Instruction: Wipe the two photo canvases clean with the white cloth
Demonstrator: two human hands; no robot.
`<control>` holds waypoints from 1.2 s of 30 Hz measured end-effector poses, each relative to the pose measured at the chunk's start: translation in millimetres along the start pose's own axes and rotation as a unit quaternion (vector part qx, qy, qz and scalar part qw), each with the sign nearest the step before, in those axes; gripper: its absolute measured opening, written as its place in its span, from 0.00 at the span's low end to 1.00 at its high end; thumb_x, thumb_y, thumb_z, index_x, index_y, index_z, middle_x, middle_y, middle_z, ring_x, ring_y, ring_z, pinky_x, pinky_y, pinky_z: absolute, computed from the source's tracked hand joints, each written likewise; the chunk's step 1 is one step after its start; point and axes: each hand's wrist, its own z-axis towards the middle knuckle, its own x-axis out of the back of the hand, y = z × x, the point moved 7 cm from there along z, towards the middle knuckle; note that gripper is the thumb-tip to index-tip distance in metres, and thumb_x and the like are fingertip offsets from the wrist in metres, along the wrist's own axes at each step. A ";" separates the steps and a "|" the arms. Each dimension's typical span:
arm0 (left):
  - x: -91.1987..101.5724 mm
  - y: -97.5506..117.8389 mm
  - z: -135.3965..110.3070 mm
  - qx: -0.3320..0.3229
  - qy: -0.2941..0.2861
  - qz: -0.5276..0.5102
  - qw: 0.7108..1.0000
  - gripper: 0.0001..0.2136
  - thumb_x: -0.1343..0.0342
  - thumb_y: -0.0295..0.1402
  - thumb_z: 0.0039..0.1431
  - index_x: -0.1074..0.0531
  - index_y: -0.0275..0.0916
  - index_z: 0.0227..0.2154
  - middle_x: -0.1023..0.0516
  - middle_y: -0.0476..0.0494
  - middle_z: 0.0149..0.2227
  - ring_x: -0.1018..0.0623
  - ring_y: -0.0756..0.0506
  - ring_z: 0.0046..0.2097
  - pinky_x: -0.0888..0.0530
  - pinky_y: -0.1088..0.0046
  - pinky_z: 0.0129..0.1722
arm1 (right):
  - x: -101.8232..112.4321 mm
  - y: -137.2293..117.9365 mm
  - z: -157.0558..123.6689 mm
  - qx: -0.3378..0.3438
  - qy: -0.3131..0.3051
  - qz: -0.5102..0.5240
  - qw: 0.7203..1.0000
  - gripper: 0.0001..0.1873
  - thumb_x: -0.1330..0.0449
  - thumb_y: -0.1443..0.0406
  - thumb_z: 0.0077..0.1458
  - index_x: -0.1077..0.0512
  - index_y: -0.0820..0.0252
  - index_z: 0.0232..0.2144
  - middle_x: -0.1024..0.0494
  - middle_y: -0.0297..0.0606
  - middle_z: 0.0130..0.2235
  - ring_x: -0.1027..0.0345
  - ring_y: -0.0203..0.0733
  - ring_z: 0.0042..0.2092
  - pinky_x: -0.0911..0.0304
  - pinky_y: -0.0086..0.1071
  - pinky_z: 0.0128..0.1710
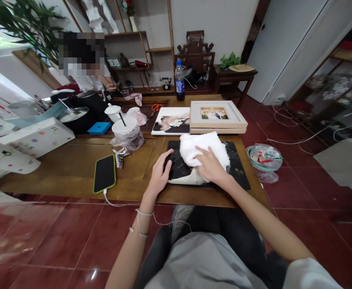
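My right hand lies palm down on a bunched white towel, with its visible fingers spread over the near side. Beneath the towel is a dark, marbled-looking mat or board at the table's front edge. A pale, cream-coloured piece, perhaps cloth, stretches out along the board's near edge; part of it is hidden under the towel and hand. My left hand is at the board's left edge, fingers apart and holding nothing. A pale band and a thin open bangle circle the left wrist.
Behind the board are a framed photo and a photo panel. Leftward stand a phone on a cable, a lidded cup, orange scissors and a white box. A bottle stands behind; another person sits across.
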 end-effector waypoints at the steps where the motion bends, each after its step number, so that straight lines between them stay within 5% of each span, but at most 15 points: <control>1: 0.4 -0.1 -0.3 0.001 0.004 -0.004 1.000 0.18 0.58 0.35 0.65 0.39 0.40 0.56 0.33 0.39 0.57 0.34 0.44 0.58 0.38 0.61 0.58 | -3.8 -13.0 -7.8 0.020 -0.010 0.003 1.000 0.23 0.50 0.76 0.40 0.26 0.63 0.39 0.33 0.50 0.57 0.51 0.49 0.63 0.65 0.55 0.61; 5: 2.0 1.3 -0.3 0.000 0.015 0.004 1.000 0.17 0.59 0.35 0.65 0.38 0.38 0.55 0.32 0.38 0.56 0.33 0.44 0.57 0.38 0.61 0.58 | -8.7 -57.1 -45.6 0.118 -0.056 0.049 0.990 0.22 0.50 0.77 0.37 0.25 0.61 0.34 0.34 0.43 0.58 0.55 0.47 0.64 0.71 0.56 0.62; 8: 1.2 3.5 0.3 -0.002 0.006 0.020 1.000 0.17 0.58 0.34 0.65 0.36 0.39 0.53 0.32 0.39 0.55 0.33 0.44 0.57 0.37 0.62 0.58 | -5.3 -67.2 -71.7 0.150 -0.113 0.079 0.979 0.24 0.51 0.77 0.35 0.25 0.60 0.35 0.34 0.40 0.58 0.55 0.46 0.64 0.72 0.55 0.63; 12: -3.9 5.2 0.9 -0.014 -0.026 0.042 0.999 0.15 0.56 0.33 0.64 0.34 0.39 0.51 0.31 0.40 0.55 0.32 0.44 0.57 0.37 0.62 0.58 | 8.1 -46.2 -91.9 0.106 -0.118 0.094 0.983 0.33 0.53 0.78 0.33 0.28 0.60 0.44 0.35 0.40 0.59 0.53 0.41 0.64 0.67 0.50 0.64; 15: -8.1 3.0 1.0 -0.016 -0.048 0.048 0.998 0.15 0.55 0.32 0.64 0.32 0.40 0.50 0.29 0.40 0.53 0.31 0.44 0.55 0.35 0.61 0.57 | 18.1 -17.3 -94.9 0.054 -0.096 0.083 0.990 0.30 0.53 0.78 0.36 0.28 0.61 0.43 0.38 0.42 0.60 0.50 0.42 0.63 0.62 0.47 0.64; 22: -10.0 1.2 1.1 -0.033 -0.051 0.048 0.997 0.13 0.53 0.30 0.62 0.27 0.38 0.45 0.26 0.40 0.50 0.29 0.44 0.55 0.34 0.59 0.57 | 26.5 30.5 -44.7 -0.015 -0.030 0.036 0.999 0.19 0.52 0.76 0.41 0.27 0.59 0.32 0.31 0.41 0.56 0.40 0.48 0.57 0.57 0.46 0.62; 30: -10.1 0.5 2.0 -0.041 -0.050 0.047 0.997 0.13 0.52 0.30 0.61 0.26 0.39 0.44 0.25 0.40 0.50 0.28 0.43 0.54 0.33 0.57 0.56 | 3.1 4.7 48.3 0.032 -0.016 0.006 0.999 0.20 0.53 0.75 0.45 0.26 0.61 0.36 0.23 0.42 0.46 0.32 0.50 0.49 0.53 0.44 0.57; 36: -9.9 0.2 1.9 -0.042 -0.049 0.038 0.997 0.13 0.53 0.30 0.61 0.26 0.39 0.44 0.26 0.40 0.50 0.29 0.42 0.55 0.33 0.56 0.56 | 0.4 5.2 46.5 0.041 -0.015 0.020 0.999 0.20 0.53 0.75 0.45 0.26 0.61 0.38 0.24 0.41 0.48 0.33 0.47 0.50 0.56 0.43 0.60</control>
